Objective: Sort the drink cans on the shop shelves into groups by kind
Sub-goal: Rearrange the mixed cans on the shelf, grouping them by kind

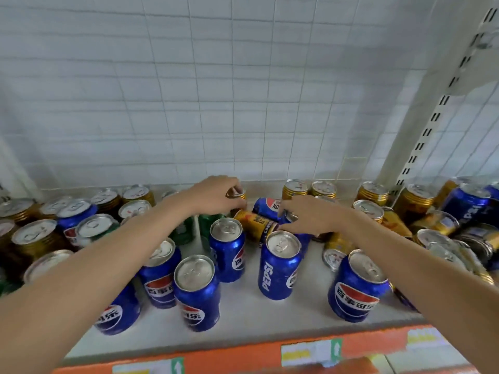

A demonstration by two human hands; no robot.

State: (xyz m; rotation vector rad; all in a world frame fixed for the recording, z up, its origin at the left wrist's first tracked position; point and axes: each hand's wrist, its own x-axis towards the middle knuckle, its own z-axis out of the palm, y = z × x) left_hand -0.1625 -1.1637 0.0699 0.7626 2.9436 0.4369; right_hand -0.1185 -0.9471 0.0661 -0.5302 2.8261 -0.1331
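On the white shelf (243,314), left hand (216,195) fingers grip a gold can (237,194); right hand (310,214) fingers clasp a blue can (290,220).

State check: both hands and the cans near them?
left hand: grips upright gold can
right hand: curled round blue can
gold can with dark lettering: lying on its side
blue PEPSI can: upright, sealed
green cans: partly hidden

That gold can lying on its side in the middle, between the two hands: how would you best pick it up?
Grip the tipped gold can across its round body, coming from above. It lies flat between upright blue cans, so its ends are hemmed in and only the upper curve is free for fingers.
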